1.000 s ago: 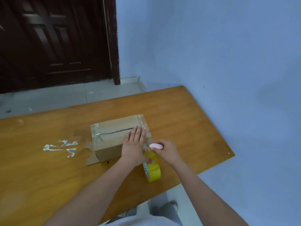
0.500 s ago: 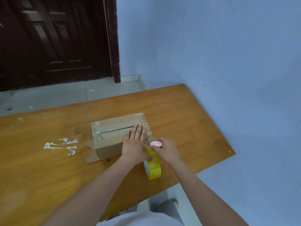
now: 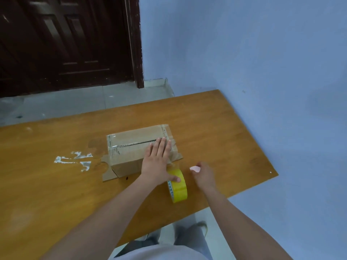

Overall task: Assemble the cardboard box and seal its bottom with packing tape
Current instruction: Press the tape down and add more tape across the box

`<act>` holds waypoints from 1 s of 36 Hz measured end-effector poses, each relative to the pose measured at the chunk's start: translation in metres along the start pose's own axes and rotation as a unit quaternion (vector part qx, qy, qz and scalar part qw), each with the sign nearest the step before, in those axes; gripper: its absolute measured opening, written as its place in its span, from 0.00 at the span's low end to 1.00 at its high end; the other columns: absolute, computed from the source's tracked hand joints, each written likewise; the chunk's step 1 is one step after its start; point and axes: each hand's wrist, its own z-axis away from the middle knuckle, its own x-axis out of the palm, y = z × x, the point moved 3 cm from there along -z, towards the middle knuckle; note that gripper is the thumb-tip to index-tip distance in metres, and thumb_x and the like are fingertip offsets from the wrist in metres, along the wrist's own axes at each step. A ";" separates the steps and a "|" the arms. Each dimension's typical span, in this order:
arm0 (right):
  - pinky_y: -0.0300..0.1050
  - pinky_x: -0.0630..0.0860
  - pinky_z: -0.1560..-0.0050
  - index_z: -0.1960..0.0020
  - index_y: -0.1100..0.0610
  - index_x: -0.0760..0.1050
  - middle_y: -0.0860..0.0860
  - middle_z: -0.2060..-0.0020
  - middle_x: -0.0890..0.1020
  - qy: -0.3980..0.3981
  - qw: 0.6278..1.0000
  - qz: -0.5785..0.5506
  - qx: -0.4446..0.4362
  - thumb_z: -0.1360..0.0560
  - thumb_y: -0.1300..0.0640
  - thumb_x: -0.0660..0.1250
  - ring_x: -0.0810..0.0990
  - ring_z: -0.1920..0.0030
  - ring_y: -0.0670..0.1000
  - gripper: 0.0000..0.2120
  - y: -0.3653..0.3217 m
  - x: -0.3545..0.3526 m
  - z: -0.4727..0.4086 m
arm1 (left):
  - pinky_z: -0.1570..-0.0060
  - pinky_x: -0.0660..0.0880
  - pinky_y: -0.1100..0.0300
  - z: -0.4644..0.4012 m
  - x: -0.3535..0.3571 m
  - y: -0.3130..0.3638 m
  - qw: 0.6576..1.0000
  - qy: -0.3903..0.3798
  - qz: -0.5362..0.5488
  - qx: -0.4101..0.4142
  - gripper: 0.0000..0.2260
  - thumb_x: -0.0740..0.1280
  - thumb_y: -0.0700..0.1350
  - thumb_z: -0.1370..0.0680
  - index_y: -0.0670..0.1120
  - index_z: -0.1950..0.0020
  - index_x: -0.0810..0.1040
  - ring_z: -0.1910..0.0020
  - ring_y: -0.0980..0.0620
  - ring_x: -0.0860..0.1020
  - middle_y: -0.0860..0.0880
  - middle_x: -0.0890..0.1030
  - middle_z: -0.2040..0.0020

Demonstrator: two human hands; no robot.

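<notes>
The brown cardboard box (image 3: 129, 147) lies on the wooden table (image 3: 225, 136), its taped seam facing up and clear tape wrapped over its right end. My left hand (image 3: 155, 162) presses flat on the box's right end with straight fingers, and its thumb touches the yellow packing tape roll (image 3: 178, 189). The roll stands on edge just in front of the box. To the right of the roll, my right hand (image 3: 203, 175) is above the table and grips a small pink object (image 3: 195, 168), apart from the box. A flap of the box sticks out at its lower left.
White residue patches (image 3: 75, 160) mark the table left of the box. The table's near edge (image 3: 216, 202) runs close behind the roll, with my legs below it. A blue wall (image 3: 262, 62) borders the table's right side, and a dark door (image 3: 65, 44) stands beyond the floor.
My right hand has drawn away to the right from the box's corner and the roll, taking the pink object with it. My left hand stays flat on the box.
</notes>
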 end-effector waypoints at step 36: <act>0.46 0.73 0.50 0.53 0.55 0.78 0.53 0.56 0.80 -0.164 0.912 -0.375 0.016 0.24 0.63 0.65 0.77 0.53 0.52 0.05 -0.038 0.032 0.036 | 0.26 0.46 0.54 0.004 -0.003 -0.009 0.989 0.103 0.101 0.015 0.27 0.50 0.59 0.19 0.49 0.23 0.54 0.23 0.52 0.50 0.51 0.55 0.23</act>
